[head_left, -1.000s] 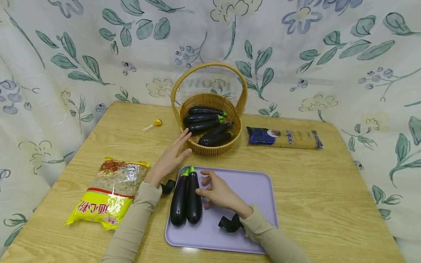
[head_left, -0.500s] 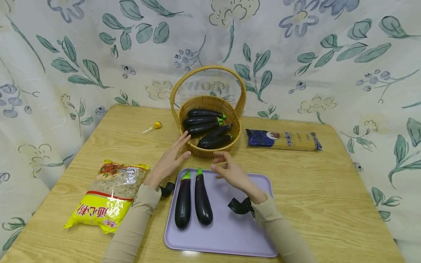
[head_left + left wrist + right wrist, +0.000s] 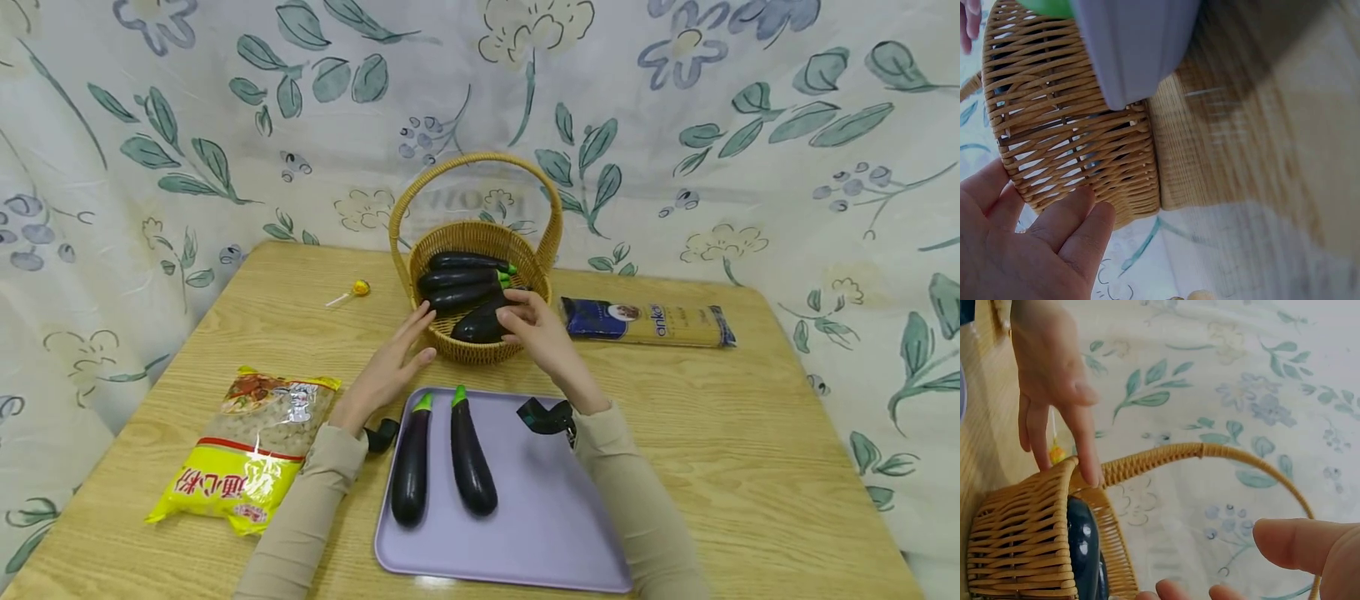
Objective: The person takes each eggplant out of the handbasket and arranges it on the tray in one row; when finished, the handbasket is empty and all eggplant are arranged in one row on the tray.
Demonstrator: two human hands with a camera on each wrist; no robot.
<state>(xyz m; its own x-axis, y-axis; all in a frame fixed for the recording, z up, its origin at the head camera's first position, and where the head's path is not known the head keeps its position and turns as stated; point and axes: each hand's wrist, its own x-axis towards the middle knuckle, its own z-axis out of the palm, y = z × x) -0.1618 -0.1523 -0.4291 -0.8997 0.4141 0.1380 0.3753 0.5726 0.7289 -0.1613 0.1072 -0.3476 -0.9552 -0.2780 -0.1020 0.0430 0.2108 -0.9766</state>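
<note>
A wicker basket with a tall handle holds several dark eggplants with green stems. My left hand rests its straight fingers against the basket's left side; the left wrist view shows its fingertips on the woven wall. Over the basket's front right is my right hand, its fingers bent above the front eggplant and partly hiding it. Thumb and fingers stand apart in the right wrist view. Two more eggplants, one left and one right, lie apart on a lilac tray.
A yellow bag of pasta lies at the left, beside my left forearm. Behind it is a lollipop. To the basket's right lies a long blue-ended spaghetti packet. A floral curtain hangs behind the wooden table.
The right hand has left the eggplants on the tray and moved up and back over the basket. The right tray eggplant now lies farther right of the other. My left hand has stayed put.
</note>
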